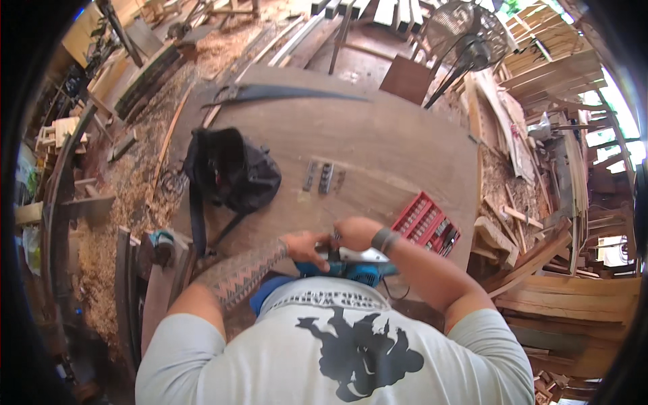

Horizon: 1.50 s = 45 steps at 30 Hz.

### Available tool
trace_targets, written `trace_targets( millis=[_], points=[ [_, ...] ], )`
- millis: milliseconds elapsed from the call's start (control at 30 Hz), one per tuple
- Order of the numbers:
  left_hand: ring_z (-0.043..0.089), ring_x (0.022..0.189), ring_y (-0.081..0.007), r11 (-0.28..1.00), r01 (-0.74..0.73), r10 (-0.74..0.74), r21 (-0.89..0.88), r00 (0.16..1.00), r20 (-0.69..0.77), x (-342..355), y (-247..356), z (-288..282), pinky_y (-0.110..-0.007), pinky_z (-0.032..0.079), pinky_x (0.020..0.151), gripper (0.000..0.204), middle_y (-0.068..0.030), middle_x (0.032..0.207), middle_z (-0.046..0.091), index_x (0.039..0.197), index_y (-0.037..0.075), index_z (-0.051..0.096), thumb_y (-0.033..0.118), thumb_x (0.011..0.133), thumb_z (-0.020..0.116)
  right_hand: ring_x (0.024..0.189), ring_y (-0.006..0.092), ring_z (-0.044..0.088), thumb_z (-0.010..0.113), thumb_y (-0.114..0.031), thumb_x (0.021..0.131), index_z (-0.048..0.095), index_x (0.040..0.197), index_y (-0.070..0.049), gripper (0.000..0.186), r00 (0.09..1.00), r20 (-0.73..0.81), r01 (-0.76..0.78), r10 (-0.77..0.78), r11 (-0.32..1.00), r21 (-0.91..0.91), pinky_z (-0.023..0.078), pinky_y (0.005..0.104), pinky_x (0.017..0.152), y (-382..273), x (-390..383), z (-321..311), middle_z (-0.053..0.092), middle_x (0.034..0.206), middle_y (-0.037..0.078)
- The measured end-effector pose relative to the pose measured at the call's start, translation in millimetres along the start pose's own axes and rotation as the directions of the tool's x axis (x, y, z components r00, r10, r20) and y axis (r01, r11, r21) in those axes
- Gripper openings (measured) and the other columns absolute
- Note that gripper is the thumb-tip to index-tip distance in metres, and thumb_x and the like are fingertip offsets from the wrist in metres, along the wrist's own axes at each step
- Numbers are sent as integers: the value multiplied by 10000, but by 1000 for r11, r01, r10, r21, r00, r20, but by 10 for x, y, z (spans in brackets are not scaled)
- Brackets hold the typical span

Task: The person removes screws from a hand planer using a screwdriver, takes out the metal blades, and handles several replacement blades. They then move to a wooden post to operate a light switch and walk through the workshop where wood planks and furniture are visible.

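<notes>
Brown tabletop (pixel 398 162), blue power tool (pixel 365 273) just nearside of left hand (pixel 306 248) and right hand (pixel 356 233) (both half-curled, exact hold unclear)

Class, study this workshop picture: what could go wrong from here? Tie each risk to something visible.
1. The bare left hand and bare right hand are close together at the teal-and-black power tool; if it started, fingers might be hurt. Whether it is powered cannot be told.
2. The open red rectangular case lies beside the right forearm, near the edge of the brown wooden table; a bump could spill its contents.
</notes>
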<state>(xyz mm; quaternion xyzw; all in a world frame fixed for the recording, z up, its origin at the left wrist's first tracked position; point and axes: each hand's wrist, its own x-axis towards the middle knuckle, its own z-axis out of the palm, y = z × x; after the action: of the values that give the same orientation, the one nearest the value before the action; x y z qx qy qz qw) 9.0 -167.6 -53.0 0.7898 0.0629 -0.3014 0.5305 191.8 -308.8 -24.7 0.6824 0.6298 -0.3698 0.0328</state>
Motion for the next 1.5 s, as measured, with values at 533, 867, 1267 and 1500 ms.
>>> trace_targets(
  millis=[533,867,1267,1500],
  points=[
    [569,1333,-315,999,-43,43,5,999,-17,-19,17,14,-413,426,1129,690,-184,1450,605,1512,114,511,498,969,698,892,478,703,661,-451,950,566,1230,-46,502,966,-241,102,-90,994,37,553,561,765,-113,-240,19,726,939,262],
    [685,1033,-228,991,90,-103,-101,986,-130,-9,220,74,-380,528,929,467,-129,1148,747,1353,134,676,467,1030,616,955,207,681,632,-308,1044,559,1514,-141,505,994,111,-82,14,771,632,542,370,911,278,-427,-141,741,1091,97],
    [693,1068,-179,982,5,-44,-188,979,-201,146,-134,205,-356,520,971,382,-109,1176,769,1263,92,729,366,998,701,944,391,743,599,-232,917,778,1037,-82,263,999,-49,-10,3,989,-150,596,506,777,-462,-451,-247,771,1010,178],
    [676,1032,-131,971,-17,-35,-237,976,-214,196,-239,255,-311,517,963,330,-58,1134,782,1262,81,741,304,1024,694,932,393,737,604,-271,927,777,1010,-114,248,982,-167,-108,93,991,-80,588,520,762,-430,-513,-232,768,972,173]
  ],
)
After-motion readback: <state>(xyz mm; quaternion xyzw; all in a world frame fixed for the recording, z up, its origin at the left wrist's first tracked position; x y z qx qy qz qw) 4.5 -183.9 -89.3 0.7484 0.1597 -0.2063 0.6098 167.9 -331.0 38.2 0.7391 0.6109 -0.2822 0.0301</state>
